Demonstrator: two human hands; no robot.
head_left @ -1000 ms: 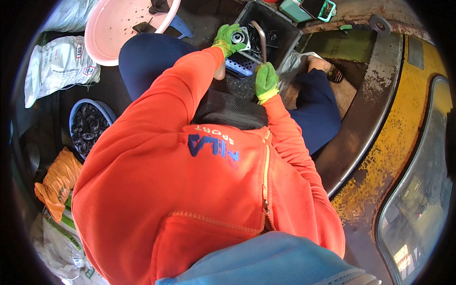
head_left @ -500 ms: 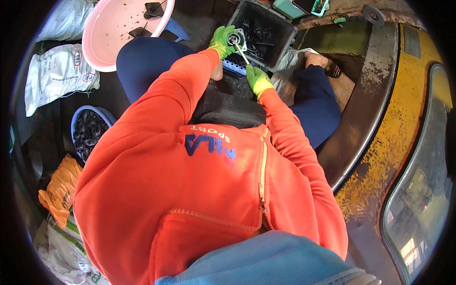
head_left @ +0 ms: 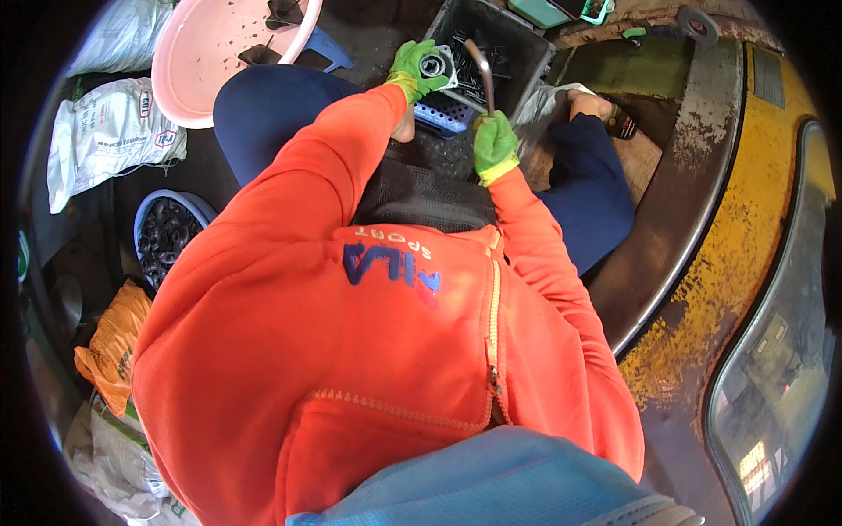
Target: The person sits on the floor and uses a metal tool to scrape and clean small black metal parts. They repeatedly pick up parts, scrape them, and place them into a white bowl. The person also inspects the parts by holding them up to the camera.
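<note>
My left hand (head_left: pixel 410 70), in a green glove, grips a metal flanged part (head_left: pixel 447 63) with a round bore facing up. Its fingers wrap round the left side of the part. My right hand (head_left: pixel 495 145), gloved alike, is closed round the lower end of a bent metal rod (head_left: pixel 488 83). The rod stands apart from the flanged part, its bent upper end over a dark grey bin (head_left: pixel 532 86). Several thin black metal pieces (head_left: pixel 474 63) lie in that bin. Below the left hand sits a blue perforated basket (head_left: pixel 445 117), partly hidden.
A pink basin (head_left: pixel 167 79) with dark flat pieces stands at the far left, beside a blue stool (head_left: pixel 329 53). A blue tub (head_left: pixel 203 210) of black parts and several sacks (head_left: pixel 114 131) lie left. A rusty yellow machine body (head_left: pixel 702 289) borders the right. My bent legs flank the work.
My right hand has drawn back to the right, and the rod has left the flanged part's bore and swung upright. The left hand keeps the flanged part in nearly the same place.
</note>
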